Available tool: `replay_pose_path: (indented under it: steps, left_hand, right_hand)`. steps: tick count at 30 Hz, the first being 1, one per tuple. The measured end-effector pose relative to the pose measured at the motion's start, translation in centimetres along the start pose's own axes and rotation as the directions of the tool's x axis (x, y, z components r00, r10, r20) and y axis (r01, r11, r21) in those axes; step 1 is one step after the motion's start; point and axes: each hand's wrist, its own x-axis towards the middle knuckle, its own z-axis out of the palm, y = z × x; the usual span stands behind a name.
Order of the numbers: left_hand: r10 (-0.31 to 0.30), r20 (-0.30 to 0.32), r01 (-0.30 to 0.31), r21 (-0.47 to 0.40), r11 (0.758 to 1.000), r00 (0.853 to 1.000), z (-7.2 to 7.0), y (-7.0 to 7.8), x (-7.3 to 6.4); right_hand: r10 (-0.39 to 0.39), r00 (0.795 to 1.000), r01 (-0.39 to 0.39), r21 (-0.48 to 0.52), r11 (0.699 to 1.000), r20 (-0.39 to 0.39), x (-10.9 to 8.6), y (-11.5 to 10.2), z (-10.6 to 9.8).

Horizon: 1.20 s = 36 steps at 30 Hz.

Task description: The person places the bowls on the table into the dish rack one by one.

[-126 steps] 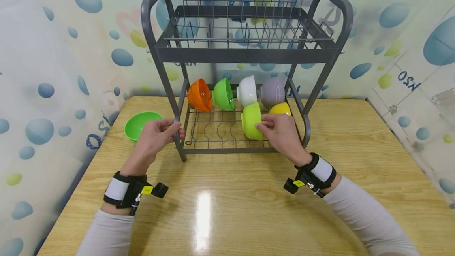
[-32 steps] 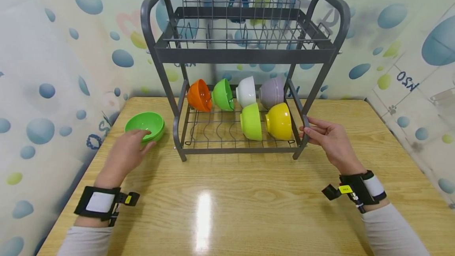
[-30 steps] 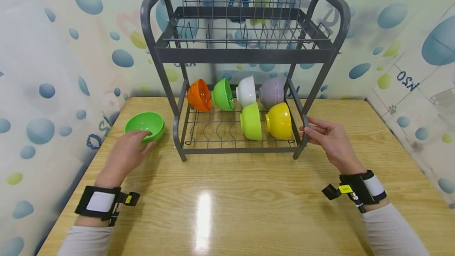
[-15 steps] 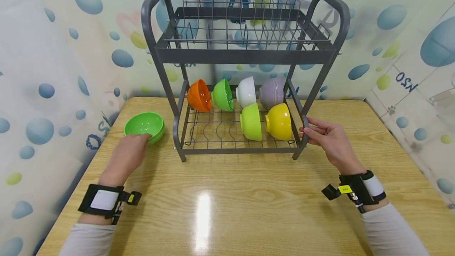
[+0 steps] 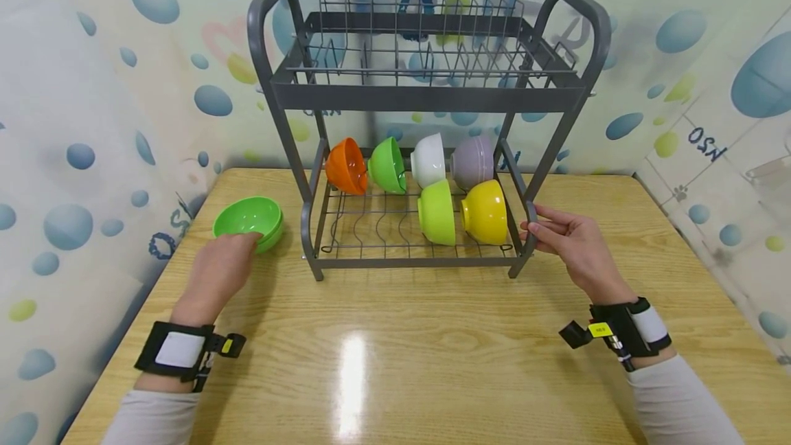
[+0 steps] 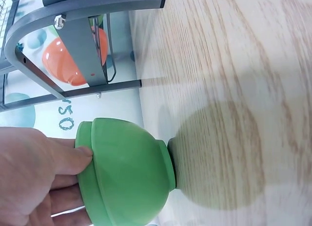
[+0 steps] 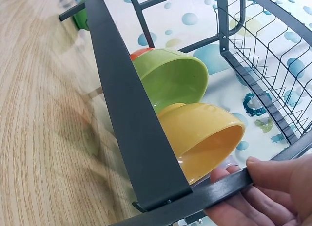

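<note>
My left hand (image 5: 221,270) pinches the near rim of two nested green bowls (image 5: 250,215) left of the rack. In the left wrist view the thumb presses the rim of the stacked bowls (image 6: 129,170), whose foot is close over the wooden table. My right hand (image 5: 575,247) grips the right front post of the dark grey dish rack (image 5: 420,263), thumb on one side and fingers behind. Beside it, a yellow bowl (image 5: 485,213) and a lime bowl (image 5: 436,213) stand on edge in the lower tier's front row; both show in the right wrist view.
An orange bowl (image 5: 347,166), a green bowl (image 5: 387,165), a white bowl (image 5: 429,160) and a lilac bowl (image 5: 473,161) stand on edge in the back row. Above is the upper wire tier (image 5: 426,97). A patterned wall covering (image 5: 148,122) borders the table (image 5: 469,362).
My right hand has let go of the lime bowl, now in the rack, and moved right to the post. My left hand has left the rack's left side and taken hold of the green bowls.
</note>
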Motion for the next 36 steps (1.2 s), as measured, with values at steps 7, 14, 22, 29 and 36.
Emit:
replay_pose_path:
  steps: [7,14,22,29,36]
  left_hand:
    - [0.003,-0.041,-0.002,0.003,1.0,0.999,-0.1,0.1,-0.2]
    - [-0.012,-0.05,0.011,-0.025,1.0,0.999,-0.4,0.1,-0.3]
    - [0.007,-0.197,-0.017,-0.05,0.999,0.98,-1.6,0.5,-1.0]
    - [0.071,-0.437,-0.098,-0.041,0.994,0.897,-3.8,1.8,-1.8]
    - [0.13,-0.543,-0.183,-0.043,0.982,0.829,-6.0,3.3,-3.0]
  right_hand:
    - [0.004,1.0,-0.004,-0.017,1.0,-0.007,-0.1,0.0,0.0]
    - [0.012,1.0,-0.013,-0.03,0.999,-0.017,-0.1,0.0,0.1]
    - [0.011,1.0,-0.012,-0.047,0.999,-0.019,-0.1,-0.1,0.1]
    - [0.014,1.0,-0.015,-0.042,0.999,-0.019,-0.2,-0.2,0.1]
    - [0.003,1.0,-0.003,-0.003,1.0,-0.006,-0.1,-0.2,0.0]
